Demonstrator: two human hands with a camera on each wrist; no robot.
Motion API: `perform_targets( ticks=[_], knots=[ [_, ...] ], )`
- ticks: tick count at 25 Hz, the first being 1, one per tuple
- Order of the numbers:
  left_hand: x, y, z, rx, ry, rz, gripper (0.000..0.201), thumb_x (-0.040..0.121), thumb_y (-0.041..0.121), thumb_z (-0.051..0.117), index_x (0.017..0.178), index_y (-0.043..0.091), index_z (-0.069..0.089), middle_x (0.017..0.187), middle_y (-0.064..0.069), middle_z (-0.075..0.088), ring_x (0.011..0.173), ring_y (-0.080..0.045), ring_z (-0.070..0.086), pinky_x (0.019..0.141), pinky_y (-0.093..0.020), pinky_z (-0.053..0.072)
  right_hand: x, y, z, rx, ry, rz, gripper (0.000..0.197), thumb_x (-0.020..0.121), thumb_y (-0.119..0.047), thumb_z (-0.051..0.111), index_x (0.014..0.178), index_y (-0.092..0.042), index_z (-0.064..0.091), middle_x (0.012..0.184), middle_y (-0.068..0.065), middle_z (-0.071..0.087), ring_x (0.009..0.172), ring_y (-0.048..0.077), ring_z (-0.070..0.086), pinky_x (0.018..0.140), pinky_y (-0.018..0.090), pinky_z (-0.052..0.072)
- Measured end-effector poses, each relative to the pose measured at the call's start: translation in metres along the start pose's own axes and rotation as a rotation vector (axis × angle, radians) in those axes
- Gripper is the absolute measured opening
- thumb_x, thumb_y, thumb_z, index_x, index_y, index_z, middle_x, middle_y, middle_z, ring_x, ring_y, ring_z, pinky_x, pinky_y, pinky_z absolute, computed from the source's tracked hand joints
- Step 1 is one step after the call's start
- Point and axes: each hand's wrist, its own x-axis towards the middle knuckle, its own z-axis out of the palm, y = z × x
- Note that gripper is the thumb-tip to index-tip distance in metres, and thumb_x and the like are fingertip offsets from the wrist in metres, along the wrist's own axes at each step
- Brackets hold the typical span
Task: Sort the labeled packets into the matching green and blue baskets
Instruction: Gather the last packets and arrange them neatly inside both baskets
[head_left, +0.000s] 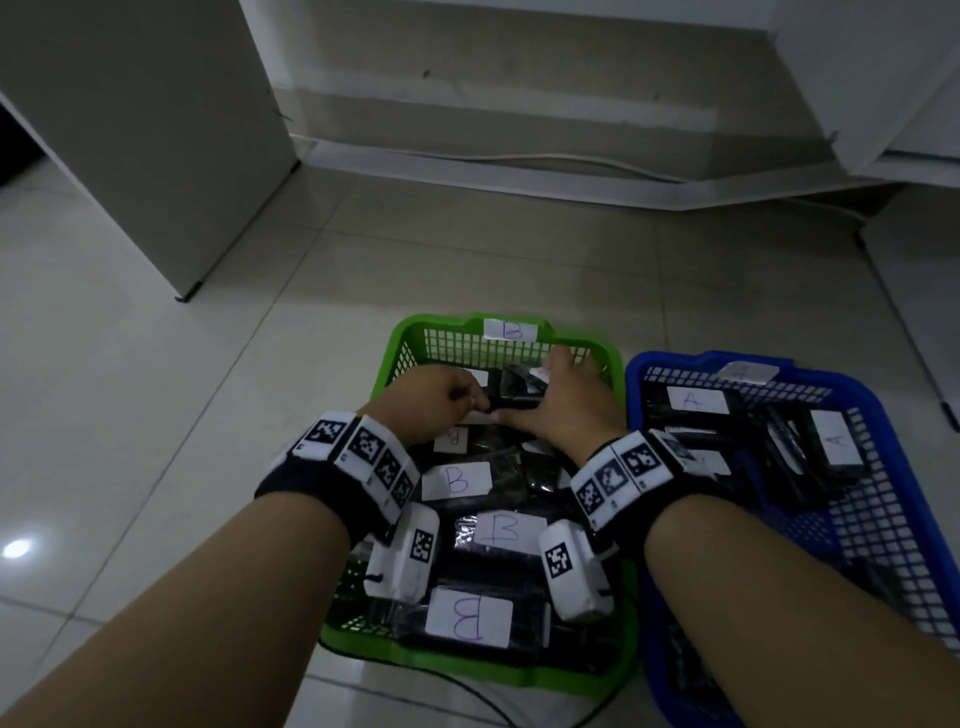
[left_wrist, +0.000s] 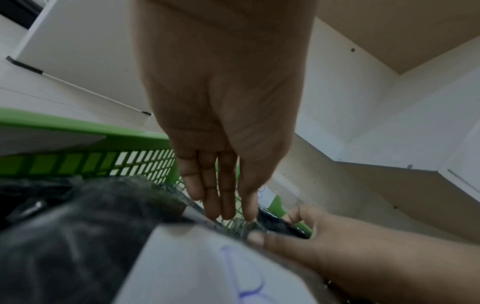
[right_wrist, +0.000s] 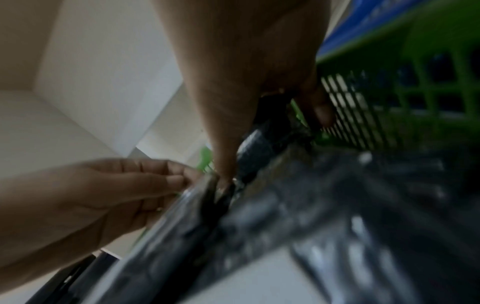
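While the floor (head_left: 156, 415) is carrying both baskets side by side, the green basket (head_left: 410, 332), tagged B, is sitting left of the blue basket (head_left: 883, 431), tagged A. Black packets (head_left: 470, 618) labelled B are filling the green one; packets labelled A (head_left: 836, 441) are lying in the blue one. Both hands are working at the green basket's far edge. The right hand (head_left: 563, 402) is spreading over a black packet (head_left: 519, 402), thumb and fingers (right_wrist: 322, 111) curling round it. The left hand (head_left: 436, 400) is touching that packet's left end with nearly straight fingers (left_wrist: 223, 197).
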Motion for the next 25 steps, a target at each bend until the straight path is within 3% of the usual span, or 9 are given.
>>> perform_targets(
  ticks=[4,7,9,11,14,16,20,22,25],
  knots=[
    [0.003,-0.001,0.004,-0.145,0.062,-0.132,0.026,0.094,0.018,0.052,0.117,0.020,0.061,0.108,-0.001,0.068,0.101,-0.016,0.062,0.091,-0.025,0.045,0.001,0.005,0.001,0.120,0.068,-0.029,0.062,0.065,-0.035,0.079,0.110,-0.021,0.039,0.105,0.010,0.058,0.086,0.028,0.060,0.064,0.031,0.048],
    [0.010,0.005,0.008,-0.191,-0.055,-0.161,0.038,0.096,0.027,0.051,0.131,0.011,0.053,0.128,-0.007,0.060,0.117,-0.022,0.056,0.105,-0.032,0.040,-0.008,0.014,0.000,0.220,0.111,-0.110,0.042,0.072,-0.022,0.074,0.099,-0.022,0.043,0.096,0.004,0.061,0.079,0.021,0.059,0.059,0.030,0.045],
    [0.015,0.006,0.013,-0.290,-0.093,-0.179,0.036,0.095,0.033,0.052,0.122,0.010,0.062,0.127,-0.009,0.060,0.117,-0.024,0.056,0.107,-0.036,0.039,-0.017,0.018,-0.001,0.313,0.136,-0.149,0.032,0.076,-0.019,0.071,0.096,-0.022,0.046,0.093,0.000,0.062,0.075,0.015,0.058,0.056,0.026,0.044],
    [0.015,0.010,0.016,-0.532,-0.038,-0.213,0.025,0.093,0.032,0.056,0.099,0.011,0.067,0.109,-0.013,0.066,0.101,-0.026,0.061,0.100,-0.041,0.046,-0.024,0.022,-0.006,0.461,0.164,-0.152,0.025,0.080,-0.017,0.069,0.095,-0.020,0.049,0.091,-0.003,0.062,0.074,0.011,0.058,0.057,0.020,0.043],
    [0.011,0.017,0.018,-0.904,0.095,-0.249,0.014,0.092,0.019,0.060,0.083,0.010,0.053,0.086,-0.013,0.058,0.080,-0.027,0.059,0.090,-0.054,0.051,-0.030,0.026,-0.019,0.632,0.204,-0.169,0.020,0.083,-0.017,0.068,0.097,-0.020,0.053,0.094,-0.009,0.062,0.080,0.002,0.058,0.060,0.007,0.044],
    [0.007,0.021,0.020,-1.024,0.087,-0.265,0.018,0.087,0.013,0.066,0.094,0.011,0.049,0.093,-0.016,0.059,0.082,-0.029,0.062,0.086,-0.056,0.052,-0.031,0.024,-0.026,0.665,0.217,-0.209,0.019,0.084,-0.018,0.067,0.097,-0.022,0.054,0.099,-0.008,0.063,0.086,0.000,0.059,0.063,0.005,0.042],
    [-0.001,0.020,0.022,-1.146,0.050,-0.288,0.067,0.078,0.006,0.074,0.130,0.019,0.035,0.108,-0.020,0.065,0.081,-0.029,0.067,0.077,-0.045,0.057,-0.027,0.014,-0.031,0.475,0.217,-0.241,0.023,0.088,-0.027,0.064,0.104,-0.021,0.049,0.107,-0.001,0.052,0.090,0.010,0.053,0.067,0.013,0.041],
    [-0.004,0.018,0.019,-1.152,0.054,-0.260,0.064,0.080,0.004,0.071,0.133,0.018,0.038,0.100,-0.013,0.067,0.079,-0.026,0.067,0.075,-0.045,0.057,-0.025,0.009,-0.030,0.394,0.191,-0.249,0.032,0.086,-0.035,0.064,0.109,-0.020,0.047,0.112,0.002,0.044,0.100,0.016,0.047,0.078,0.025,0.040],
    [-0.009,0.014,0.010,-1.274,0.029,-0.228,0.057,0.085,-0.001,0.063,0.134,0.019,0.042,0.106,-0.013,0.062,0.089,-0.028,0.066,0.075,-0.046,0.059,-0.028,0.000,-0.031,0.421,0.088,-0.269,0.036,0.087,-0.035,0.063,0.117,-0.024,0.047,0.116,0.003,0.037,0.106,0.013,0.039,0.090,0.023,0.031]
  ],
)
